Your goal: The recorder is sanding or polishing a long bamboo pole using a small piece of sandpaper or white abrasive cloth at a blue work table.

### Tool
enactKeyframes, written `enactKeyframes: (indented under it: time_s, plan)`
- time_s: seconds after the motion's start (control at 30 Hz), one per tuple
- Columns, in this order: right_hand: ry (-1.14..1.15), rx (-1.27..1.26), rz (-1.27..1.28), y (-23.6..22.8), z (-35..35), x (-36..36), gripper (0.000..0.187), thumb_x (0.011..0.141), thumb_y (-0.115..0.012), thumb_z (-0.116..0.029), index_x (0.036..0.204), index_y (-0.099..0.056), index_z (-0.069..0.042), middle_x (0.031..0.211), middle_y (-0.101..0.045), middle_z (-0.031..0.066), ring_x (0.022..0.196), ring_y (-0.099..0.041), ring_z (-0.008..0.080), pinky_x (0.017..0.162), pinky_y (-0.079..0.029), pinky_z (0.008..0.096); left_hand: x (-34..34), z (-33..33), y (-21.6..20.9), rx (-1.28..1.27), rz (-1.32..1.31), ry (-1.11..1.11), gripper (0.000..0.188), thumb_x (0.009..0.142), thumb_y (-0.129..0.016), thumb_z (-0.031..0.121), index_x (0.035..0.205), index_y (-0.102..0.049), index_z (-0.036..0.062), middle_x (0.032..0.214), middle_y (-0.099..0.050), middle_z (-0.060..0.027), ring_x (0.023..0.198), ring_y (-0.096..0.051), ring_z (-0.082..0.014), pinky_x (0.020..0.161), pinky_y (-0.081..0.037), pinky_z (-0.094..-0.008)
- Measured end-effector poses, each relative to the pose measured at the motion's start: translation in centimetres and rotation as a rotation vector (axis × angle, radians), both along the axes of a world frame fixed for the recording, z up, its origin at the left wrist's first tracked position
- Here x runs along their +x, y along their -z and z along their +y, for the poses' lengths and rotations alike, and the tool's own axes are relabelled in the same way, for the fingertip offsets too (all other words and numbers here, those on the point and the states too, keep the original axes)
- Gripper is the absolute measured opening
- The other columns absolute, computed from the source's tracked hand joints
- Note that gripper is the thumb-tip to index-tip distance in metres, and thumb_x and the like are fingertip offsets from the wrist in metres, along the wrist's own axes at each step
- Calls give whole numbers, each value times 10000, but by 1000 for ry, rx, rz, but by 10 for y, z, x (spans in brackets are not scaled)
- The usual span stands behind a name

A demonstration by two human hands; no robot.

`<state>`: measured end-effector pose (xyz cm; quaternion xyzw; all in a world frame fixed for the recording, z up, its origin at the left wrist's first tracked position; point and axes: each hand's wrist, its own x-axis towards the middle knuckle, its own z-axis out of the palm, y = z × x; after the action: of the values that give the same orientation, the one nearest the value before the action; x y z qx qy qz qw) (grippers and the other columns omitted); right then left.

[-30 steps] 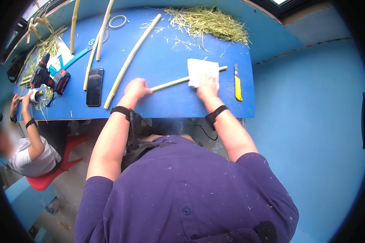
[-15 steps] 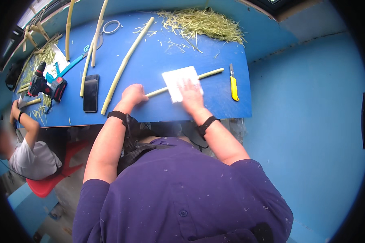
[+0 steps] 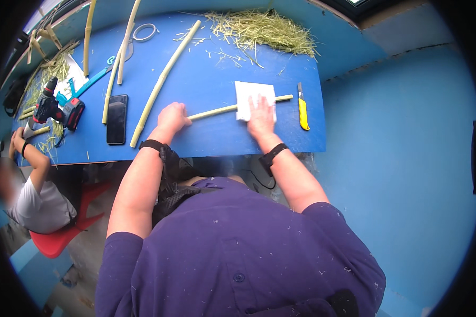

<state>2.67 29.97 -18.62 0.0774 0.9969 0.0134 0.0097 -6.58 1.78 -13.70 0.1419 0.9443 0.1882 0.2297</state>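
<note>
Blue table (image 3: 211,142), blue walls; left hand (image 3: 172,117) grips a pale stick (image 3: 214,111), right hand (image 3: 261,116) presses white paper (image 3: 246,92) flat under spread fingers.

1 black phone (image 3: 116,119) is lying flat on the blue table (image 3: 206,79), dark rectangular screen facing up, left of the hands.

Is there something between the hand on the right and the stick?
Yes. A white sheet lies over the pale stick, and the right hand presses on that sheet, not on bare stick. The left hand grips the stick's near end directly, nothing between.
</note>
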Motion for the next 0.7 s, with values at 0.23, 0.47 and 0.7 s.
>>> enactKeyframes:
  time_s: [0.23,0.47,0.7]
  plan:
    - [-354,-170,-65,-15,-120,6,536,872,-453,-151,1406,-404,-142,1448,-381,175,1363,-339,316,1097,-238,555,-10,-3,27,6,5,-6,301,631,-799,226,837,-666,51,895,-663,-135,859,-646,-307,774,-514,-405]
    - [-317,-138,53,2,-62,13,531,887,-421,-150,1415,-399,-205,1474,-361,113,1378,-322,283,1111,-238,519,-6,1,5,32,-61,-4,308,599,-809,219,797,-673,26,769,-666,-149,785,-654,-328,734,-521,-410]
    - [108,17,3,-13,70,2,655,846,-490,-47,1458,-326,-211,1517,-282,98,1409,-247,283,1136,-207,495,-1,-2,5,16,-2,3,306,610,-810,220,790,-664,20,836,-664,-161,816,-646,-323,737,-515,-408]
